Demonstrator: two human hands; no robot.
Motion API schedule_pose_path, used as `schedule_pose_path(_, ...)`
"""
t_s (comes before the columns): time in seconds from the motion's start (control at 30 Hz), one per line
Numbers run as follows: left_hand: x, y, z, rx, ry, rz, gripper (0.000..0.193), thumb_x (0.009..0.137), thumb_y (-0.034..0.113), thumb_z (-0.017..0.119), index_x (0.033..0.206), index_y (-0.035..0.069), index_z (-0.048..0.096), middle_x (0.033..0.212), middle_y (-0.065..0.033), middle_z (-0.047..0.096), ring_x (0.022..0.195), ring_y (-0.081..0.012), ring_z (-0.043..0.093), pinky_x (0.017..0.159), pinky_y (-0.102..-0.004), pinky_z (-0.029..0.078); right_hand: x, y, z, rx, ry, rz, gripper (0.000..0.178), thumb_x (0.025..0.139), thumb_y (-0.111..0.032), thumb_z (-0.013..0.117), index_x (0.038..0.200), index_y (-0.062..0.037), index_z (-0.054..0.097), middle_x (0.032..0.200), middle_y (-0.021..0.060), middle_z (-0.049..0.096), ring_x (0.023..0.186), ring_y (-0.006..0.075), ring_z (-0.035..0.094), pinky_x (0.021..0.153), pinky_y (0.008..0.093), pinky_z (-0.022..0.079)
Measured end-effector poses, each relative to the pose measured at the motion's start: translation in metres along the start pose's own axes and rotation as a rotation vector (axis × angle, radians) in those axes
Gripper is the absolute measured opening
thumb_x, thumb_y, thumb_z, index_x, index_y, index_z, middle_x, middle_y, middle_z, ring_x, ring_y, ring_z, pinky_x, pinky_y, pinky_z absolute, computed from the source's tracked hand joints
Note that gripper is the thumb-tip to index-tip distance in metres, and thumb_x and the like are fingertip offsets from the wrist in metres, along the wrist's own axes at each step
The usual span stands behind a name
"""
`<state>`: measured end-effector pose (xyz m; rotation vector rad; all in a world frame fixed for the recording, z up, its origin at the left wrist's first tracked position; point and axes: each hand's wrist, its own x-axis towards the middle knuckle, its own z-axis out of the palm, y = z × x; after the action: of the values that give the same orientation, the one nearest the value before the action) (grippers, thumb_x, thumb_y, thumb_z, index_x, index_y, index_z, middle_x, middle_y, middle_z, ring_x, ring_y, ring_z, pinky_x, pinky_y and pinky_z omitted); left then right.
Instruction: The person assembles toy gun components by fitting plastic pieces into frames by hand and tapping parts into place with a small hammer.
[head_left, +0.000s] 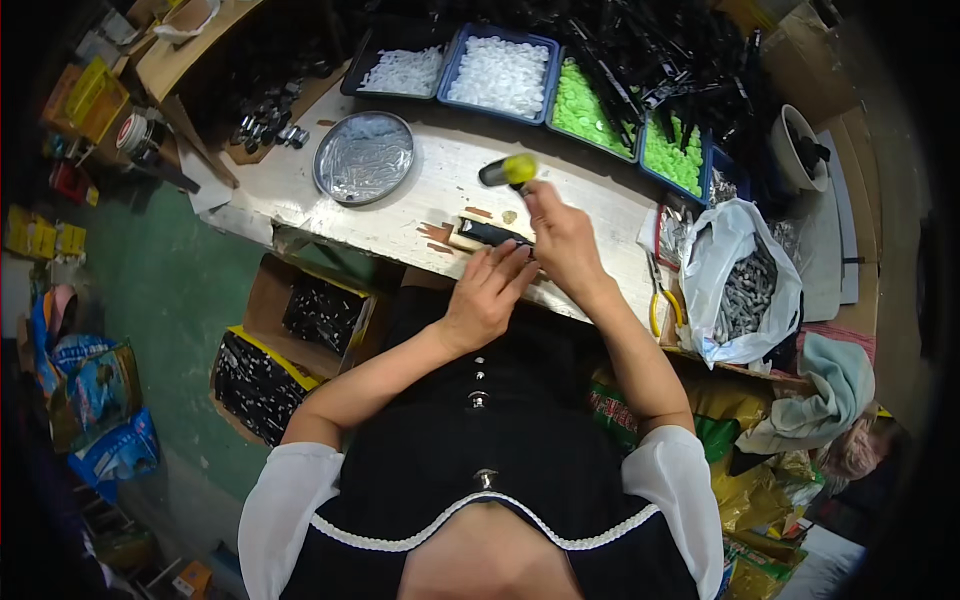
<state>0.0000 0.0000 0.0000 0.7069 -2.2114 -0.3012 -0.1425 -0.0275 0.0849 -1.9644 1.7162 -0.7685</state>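
My right hand point(568, 245) is closed around the handle of a small mallet point(515, 169) with a yellow and black head. The mallet head is raised over the bench, slightly blurred. My left hand point(487, 298) presses its fingertips on the near right end of a long black part point(486, 232). That part lies in a pale cream block point(462, 240) close to the bench's front edge. Most of the mallet handle is hidden in my right fist.
Along the back of the bench point(430, 180) stand trays of white pieces point(500, 72) and green pieces point(672, 155). A round metal tin point(363, 157) is on the left. On the right are yellow-handled pliers point(656, 300) and a plastic bag point(716, 290) of grey parts. Boxes point(265, 310) stand lower left.
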Motion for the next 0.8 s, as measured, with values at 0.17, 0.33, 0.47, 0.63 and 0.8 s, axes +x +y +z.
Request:
schedule_pose_path(0.17, -0.004, -0.017, 0.0, 0.039, -0.032, 0.076, 0.036, 0.071, 0.0, 0.051, 0.107, -0.004, 0.054, 0.117, -0.0168, 0.051, 0.115, -0.033, 0.045, 0.094, -0.0472, 0.034, 0.02, -0.002, 0.006, -0.207, -0.215, 0.074, 0.014, 0.083, -0.016, 0.047, 0.088, -0.0031, 0.047, 0.066, 0.0217, 0.058, 0.064, 0.0415, 0.056, 0.056, 0.0487, 0.043)
schedule_pose_path(0.33, -0.004, -0.014, 0.002, 0.024, -0.04, 0.077, 0.034, 0.072, 0.0, 0.05, 0.105, -0.004, 0.055, 0.115, -0.0157, 0.053, 0.114, -0.0309, 0.047, 0.094, -0.0452, 0.035, 0.015, 0.008, 0.026, -0.197, -0.191, 0.039, 0.016, 0.088, -0.021, 0.045, 0.088, -0.0058, 0.049, 0.061, 0.0234, 0.055, 0.06, 0.0437, 0.053, 0.054, 0.0506, 0.04)
schedule_pose_path(0.47, 0.009, -0.02, -0.012, -0.001, -0.016, 0.095, 0.027, 0.071, 0.001, 0.057, 0.098, 0.0, 0.059, 0.104, -0.01, 0.058, 0.101, -0.0266, 0.054, 0.081, -0.0387, 0.04, -0.004, 0.034, 0.007, -0.17, -0.013, 0.084, 0.015, 0.088, -0.021, 0.045, 0.09, -0.0061, 0.048, 0.062, 0.0231, 0.056, 0.061, 0.043, 0.054, 0.054, 0.0516, 0.038)
schedule_pose_path(0.63, 0.03, -0.054, -0.027, 0.047, -0.14, 0.13, 0.031, 0.069, 0.001, 0.054, 0.099, 0.004, 0.057, 0.097, -0.0077, 0.054, 0.093, -0.0242, 0.05, 0.078, -0.0374, 0.036, -0.065, 0.081, -0.023, -0.401, 0.2, 0.246, 0.014, 0.087, -0.02, 0.047, 0.09, -0.0063, 0.049, 0.065, 0.0183, 0.057, 0.06, 0.0405, 0.055, 0.052, 0.0495, 0.039)
schedule_pose_path(0.8, 0.05, -0.07, -0.033, -0.057, -0.273, 0.262, 0.033, 0.067, 0.001, 0.056, 0.099, 0.003, 0.057, 0.092, -0.0095, 0.052, 0.085, -0.0265, 0.049, 0.075, -0.0358, 0.038, -0.091, 0.112, -0.027, -0.64, 0.382, 0.158, 0.015, 0.078, -0.011, 0.056, 0.092, -0.006, 0.056, 0.087, 0.012, 0.053, 0.083, 0.0295, 0.051, 0.067, 0.0413, 0.038)
